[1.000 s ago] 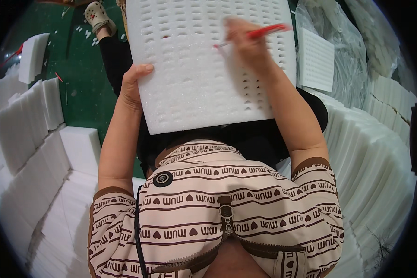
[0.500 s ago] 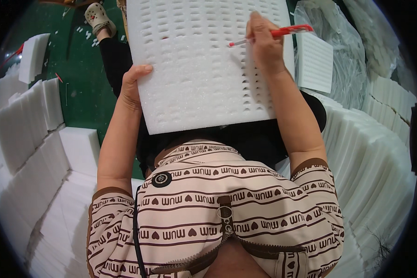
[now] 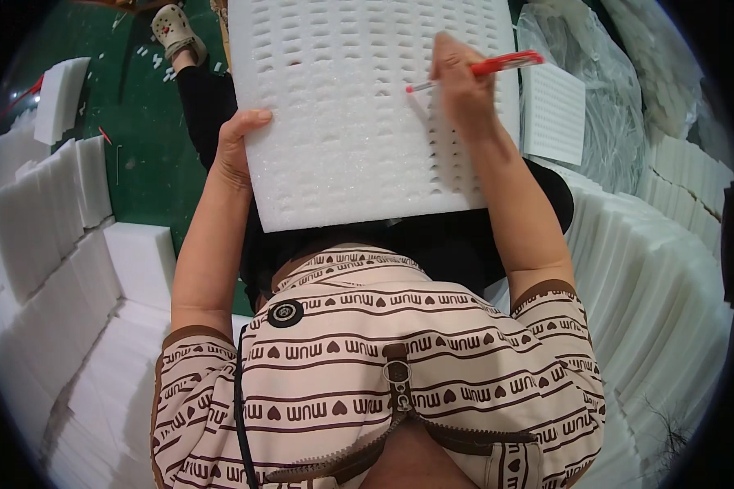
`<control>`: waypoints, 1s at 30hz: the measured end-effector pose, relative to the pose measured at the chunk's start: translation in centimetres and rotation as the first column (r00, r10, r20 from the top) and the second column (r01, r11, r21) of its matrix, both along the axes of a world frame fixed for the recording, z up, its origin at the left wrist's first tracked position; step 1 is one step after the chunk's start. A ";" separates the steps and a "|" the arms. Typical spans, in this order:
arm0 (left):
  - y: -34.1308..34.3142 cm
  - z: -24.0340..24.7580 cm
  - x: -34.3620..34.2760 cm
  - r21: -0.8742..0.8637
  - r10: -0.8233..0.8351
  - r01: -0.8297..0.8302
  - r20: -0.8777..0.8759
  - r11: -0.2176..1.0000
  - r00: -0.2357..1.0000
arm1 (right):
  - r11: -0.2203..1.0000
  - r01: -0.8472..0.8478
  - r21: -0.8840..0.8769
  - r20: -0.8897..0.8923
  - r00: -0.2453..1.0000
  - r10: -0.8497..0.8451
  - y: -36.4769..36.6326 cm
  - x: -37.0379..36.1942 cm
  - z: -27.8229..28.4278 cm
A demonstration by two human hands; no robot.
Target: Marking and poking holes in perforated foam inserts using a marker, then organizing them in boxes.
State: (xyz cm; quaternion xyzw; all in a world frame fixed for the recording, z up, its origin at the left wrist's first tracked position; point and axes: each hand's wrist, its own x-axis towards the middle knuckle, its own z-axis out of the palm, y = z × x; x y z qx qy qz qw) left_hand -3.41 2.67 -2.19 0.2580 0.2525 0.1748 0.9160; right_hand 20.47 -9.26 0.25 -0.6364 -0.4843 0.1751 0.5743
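A white foam sheet (image 3: 326, 175) with rows of small slots lies across my lap. Its left edge is gripped by my left hand (image 3: 238, 147), thumb on top and fingers hidden beneath. Over the right part of the sheet, my right hand (image 3: 467, 94) is closed around a red pen (image 3: 510, 61). The pen slants down to the left, its thin end close to the slots; whether it touches the foam I cannot tell. Some slots near the right hand look dark and open, while those on the left look filled with white foam. My right hand is slightly blurred.
Stacks of white foam sheets stand at the left (image 3: 49, 212) and right (image 3: 644, 269). Beyond my right arm are a slotted foam piece (image 3: 554, 114) and clear plastic wrapping (image 3: 612, 98). Small white scraps (image 3: 156, 61) lie on the green floor (image 3: 143, 183) near a clog-wearing foot (image 3: 175, 33).
My right hand and the pen have shifted slightly toward me, the pen's thin end moving a little down the sheet. The sheet has tipped very slightly; my left hand keeps its hold.
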 end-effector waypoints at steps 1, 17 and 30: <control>0.0 0.1 0.0 -0.003 -0.006 0.006 -0.001 1.000 1.000 | 0.999 -0.033 -0.033 0.186 0.982 0.039 -0.1 0.0 -0.2; 0.5 -0.2 0.1 0.006 -0.023 0.024 -0.044 1.000 0.999 | 0.930 -0.019 -0.367 0.644 0.716 0.269 -0.2 -3.4 1.6; 0.6 -0.7 0.1 -0.017 0.015 -0.015 -0.004 1.000 1.000 | 0.960 -0.052 -0.275 0.611 0.762 0.216 -0.7 -2.0 0.9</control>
